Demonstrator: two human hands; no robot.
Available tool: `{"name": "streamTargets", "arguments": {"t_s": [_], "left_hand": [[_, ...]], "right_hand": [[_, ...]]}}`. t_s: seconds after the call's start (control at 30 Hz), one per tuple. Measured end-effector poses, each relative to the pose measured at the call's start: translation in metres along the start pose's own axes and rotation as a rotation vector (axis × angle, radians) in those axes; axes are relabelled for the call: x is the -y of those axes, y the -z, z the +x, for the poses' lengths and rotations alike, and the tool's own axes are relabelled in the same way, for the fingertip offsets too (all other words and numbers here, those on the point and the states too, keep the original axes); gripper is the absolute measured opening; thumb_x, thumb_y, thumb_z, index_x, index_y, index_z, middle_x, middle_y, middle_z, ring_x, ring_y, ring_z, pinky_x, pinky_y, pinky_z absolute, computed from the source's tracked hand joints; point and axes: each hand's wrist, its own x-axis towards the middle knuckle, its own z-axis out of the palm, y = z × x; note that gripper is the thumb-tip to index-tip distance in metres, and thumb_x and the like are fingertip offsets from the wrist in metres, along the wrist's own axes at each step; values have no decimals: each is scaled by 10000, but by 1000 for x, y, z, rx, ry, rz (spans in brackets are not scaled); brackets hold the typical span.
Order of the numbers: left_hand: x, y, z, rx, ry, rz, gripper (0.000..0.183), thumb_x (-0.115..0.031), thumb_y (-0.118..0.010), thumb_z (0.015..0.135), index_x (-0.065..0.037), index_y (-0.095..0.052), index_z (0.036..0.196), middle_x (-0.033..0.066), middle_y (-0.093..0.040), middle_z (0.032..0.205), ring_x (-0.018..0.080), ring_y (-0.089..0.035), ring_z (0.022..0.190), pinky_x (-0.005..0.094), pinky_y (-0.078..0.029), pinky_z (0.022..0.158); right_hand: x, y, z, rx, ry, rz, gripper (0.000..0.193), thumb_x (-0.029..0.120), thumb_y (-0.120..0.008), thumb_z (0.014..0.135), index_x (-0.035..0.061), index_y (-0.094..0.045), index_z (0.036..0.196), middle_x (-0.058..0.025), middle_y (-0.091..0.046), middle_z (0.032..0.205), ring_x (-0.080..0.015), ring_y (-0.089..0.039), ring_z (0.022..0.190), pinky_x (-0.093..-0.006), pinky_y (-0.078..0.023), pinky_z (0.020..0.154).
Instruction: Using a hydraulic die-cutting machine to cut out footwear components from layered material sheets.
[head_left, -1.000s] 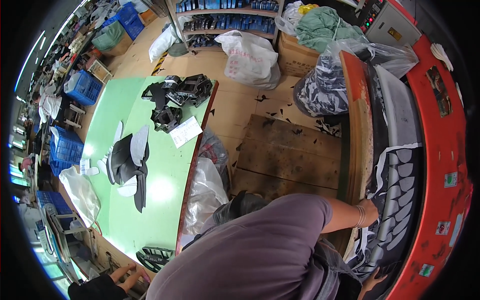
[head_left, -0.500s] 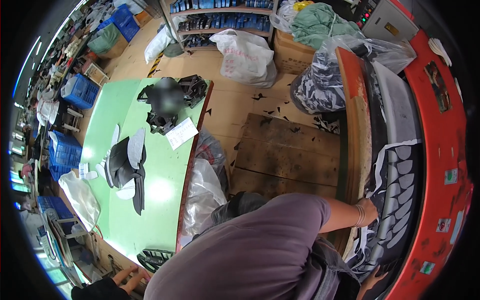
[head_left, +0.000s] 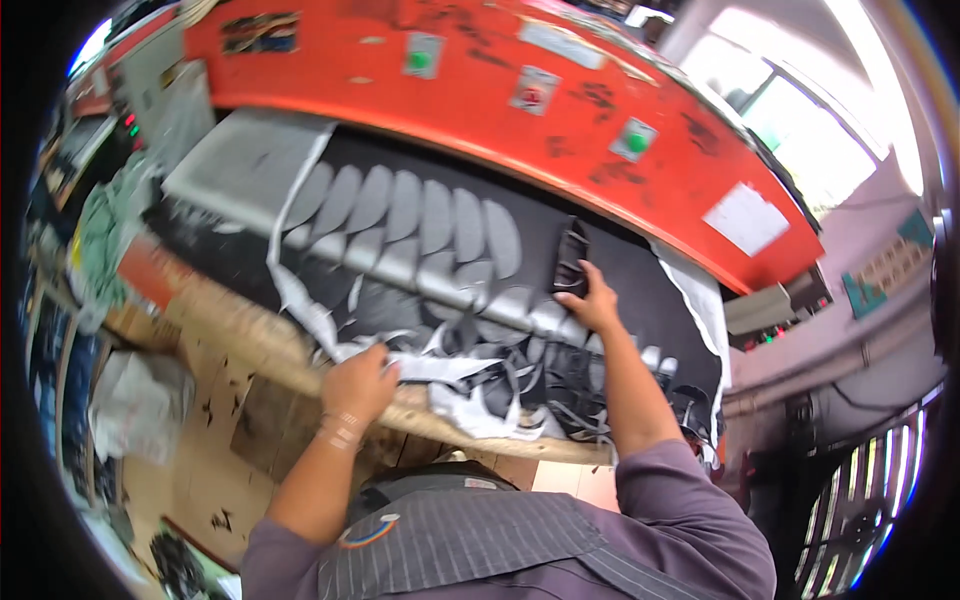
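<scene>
Black sheet material covers the bed under the red machine beam. Rows of grey curved cut pieces lie on its left half. At the sheet's right side, my right hand grips the near end of a dark, narrow tool with raised edges, which looks like a cutting die. My left hand is closed near the front edge, holding a white scrap strip. Tangled black and white offcuts are heaped between my hands along the wooden edge.
The red beam, with green and red buttons, spans the far side. A grey pad lies at the bed's left end. A white sack stands on the floor at left, near dark scraps. A worn wooden rail borders the near side.
My view has swung right from the green table to face the red machine. My right hand now shows on the dark tool. My left hand remains at the strips along the front edge.
</scene>
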Motion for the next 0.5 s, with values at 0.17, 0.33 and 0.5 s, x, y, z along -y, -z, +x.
{"name": "streamTargets", "arguments": {"t_s": [0.17, 0.33, 0.5], "left_hand": [[0, 14, 6, 43, 59, -9, 235, -328, -629, 823, -95, -608, 843, 133, -668, 777, 359, -640, 715, 466, -485, 620], [5, 18, 3, 30, 140, 8, 225, -323, -640, 815, -101, -608, 828, 121, -655, 720, 348, -635, 674, 454, -479, 598], [-1, 21, 4, 23, 175, 2, 200, -297, -662, 804, -111, -592, 794, 71, -596, 615, 309, -606, 588, 426, -458, 549]], "right_hand": [[18, -3, 16, 73, -65, 197, 719, 382, -872, 559, 72, -567, 1131, -168, -589, 1178, -370, -526, 1130, -424, -384, 998], [46, -20, 20, 65, 122, 171, 713, 416, -871, 556, 46, -581, 1092, -275, -489, 1325, -376, -381, 1326, -431, -308, 1092], [45, -18, 14, 65, 218, 102, 736, 456, -851, 583, 29, -564, 1109, -284, -523, 1280, -371, -363, 1343, -470, -240, 1117]]}}
